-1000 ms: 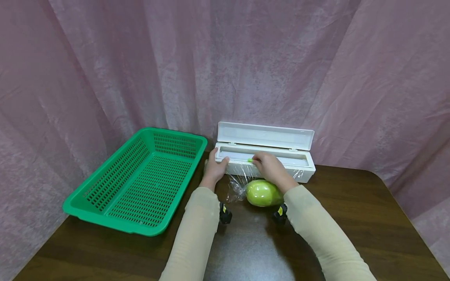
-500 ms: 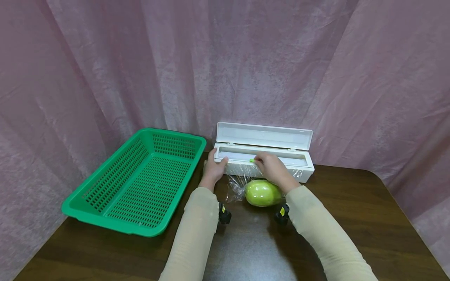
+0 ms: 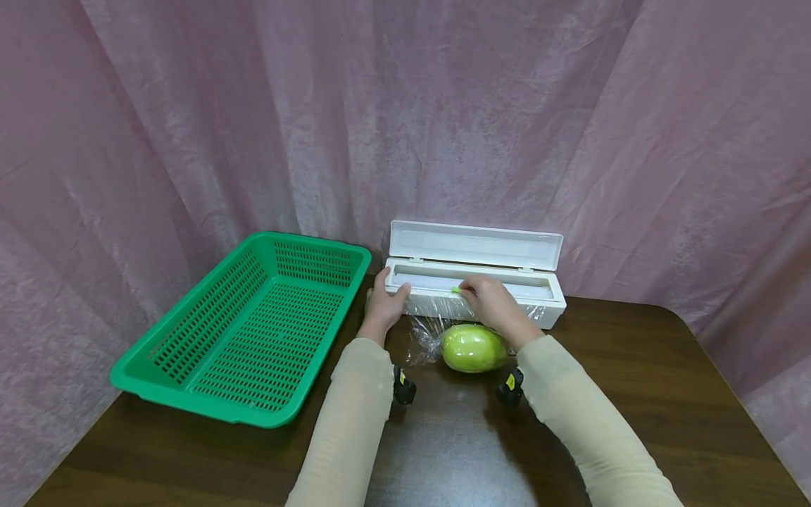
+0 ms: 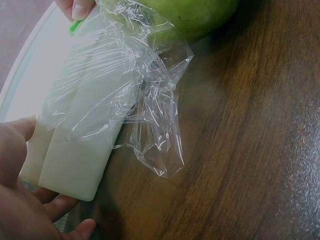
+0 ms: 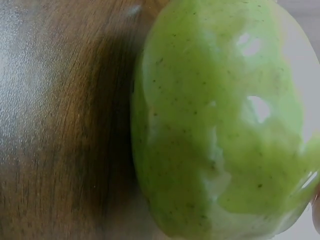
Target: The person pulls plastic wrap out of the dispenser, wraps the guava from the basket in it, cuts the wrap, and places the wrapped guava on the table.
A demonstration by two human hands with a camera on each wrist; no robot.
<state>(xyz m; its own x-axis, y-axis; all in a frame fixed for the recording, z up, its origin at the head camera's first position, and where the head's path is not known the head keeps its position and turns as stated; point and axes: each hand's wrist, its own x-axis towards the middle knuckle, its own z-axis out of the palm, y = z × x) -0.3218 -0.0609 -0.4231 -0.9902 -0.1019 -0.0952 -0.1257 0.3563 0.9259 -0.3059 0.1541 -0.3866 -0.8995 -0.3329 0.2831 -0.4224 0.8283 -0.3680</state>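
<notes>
A long white cling wrap dispenser (image 3: 548, 310) lies on the table with its lid (image 3: 475, 243) raised. My left hand (image 3: 383, 306) grips the dispenser's left end, thumb on top and fingers beneath in the left wrist view. Between its fingertips, my right hand (image 3: 494, 306) pinches a small green slide cutter (image 3: 455, 289) on the dispenser's front top edge. Clear cling wrap (image 4: 150, 100) drapes down over the front, its left end crumpled on the table. Just in front sits a green, melon-like fruit (image 3: 472, 348) with glossy film over it; it fills the right wrist view.
To the left stands a green slotted plastic basket (image 3: 272, 417) on the dark wooden table (image 3: 633, 394). Behind the dispenser hangs a pink curtain (image 3: 481, 127). The fruit is under my right wrist, close to the dispenser.
My right hand and the green slide cutter have shifted slightly right along the dispenser's edge. My left hand keeps its grip, and the fruit stays in place.
</notes>
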